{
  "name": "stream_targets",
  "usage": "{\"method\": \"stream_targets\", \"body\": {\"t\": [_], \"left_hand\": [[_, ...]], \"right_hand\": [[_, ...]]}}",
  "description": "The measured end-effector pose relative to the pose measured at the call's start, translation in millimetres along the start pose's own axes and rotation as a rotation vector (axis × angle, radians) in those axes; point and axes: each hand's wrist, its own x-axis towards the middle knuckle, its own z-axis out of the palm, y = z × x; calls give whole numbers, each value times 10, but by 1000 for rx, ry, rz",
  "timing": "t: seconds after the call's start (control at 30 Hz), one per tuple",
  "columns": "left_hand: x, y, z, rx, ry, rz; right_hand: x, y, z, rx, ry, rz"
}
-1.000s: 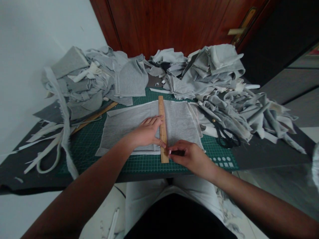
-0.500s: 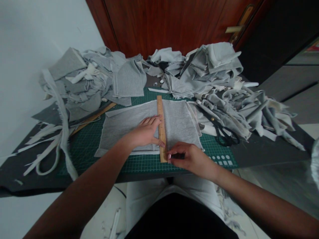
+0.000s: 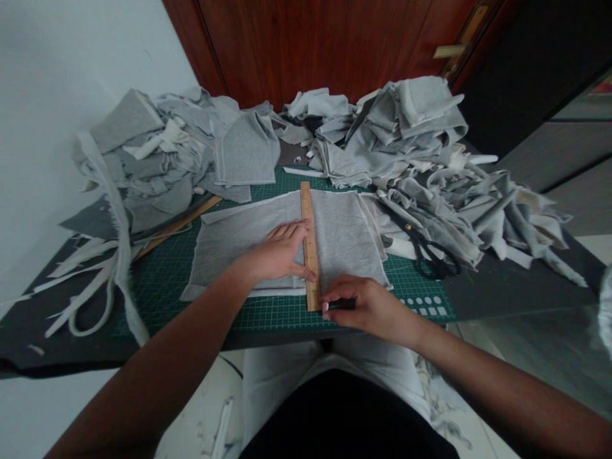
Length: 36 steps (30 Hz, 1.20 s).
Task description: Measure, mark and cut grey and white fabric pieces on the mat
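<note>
A piece of grey fabric (image 3: pixel 248 239) lies flat on a green cutting mat (image 3: pixel 268 313). Across it, pointing away from me, runs a wooden ruler (image 3: pixel 310 255); its near end sticks out past the fabric's front edge. My left hand (image 3: pixel 282 252) is spread flat, fingertips and thumb pressing on the ruler, palm over the fabric. Beside the ruler's near end, my right hand (image 3: pixel 361 303) has thumb and index finger pinched together. Something dark shows between its fingers, too hidden to name. Black-handled scissors (image 3: pixel 433 258) lie right of the fabric, blades partly over scraps.
Heaped grey fabric pieces (image 3: pixel 167 159) stand at the back left, with more piles (image 3: pixel 396 134) at the back right and scraps (image 3: pixel 478 210) on the right. Pale strips (image 3: pixel 122 255) hang over the left side. A wooden strip (image 3: pixel 182 226) lies under them. Behind is a door (image 3: pixel 310 51).
The view has shifted very slightly. Both hands, the ruler and the fabric keep nearly the same places.
</note>
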Motion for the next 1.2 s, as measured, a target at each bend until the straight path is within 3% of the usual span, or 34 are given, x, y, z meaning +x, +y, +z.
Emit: {"method": "stream_targets", "body": {"t": [0.17, 0.3, 0.43, 0.5, 0.57, 0.7, 0.83, 1.2], "left_hand": [[2, -9, 10, 2, 4, -4], [4, -19, 11, 4, 9, 12], [7, -44, 17, 3, 9, 28], [8, -58, 23, 1, 18, 39], [7, -63, 26, 2, 22, 34], [4, -38, 13, 9, 18, 22], [1, -8, -3, 24, -1, -4], [-5, -32, 17, 16, 25, 27]], "right_hand": [[-15, 25, 2, 22, -44, -62], [-54, -3, -45, 210, -43, -35], [-84, -15, -154, 323, 238, 73], [-63, 4, -193, 252, 379, 69], [-7, 23, -201, 110, 425, 56], [171, 17, -138, -185, 364, 17], [307, -3, -52, -337, 335, -4], [280, 4, -58, -203, 132, -55]]}}
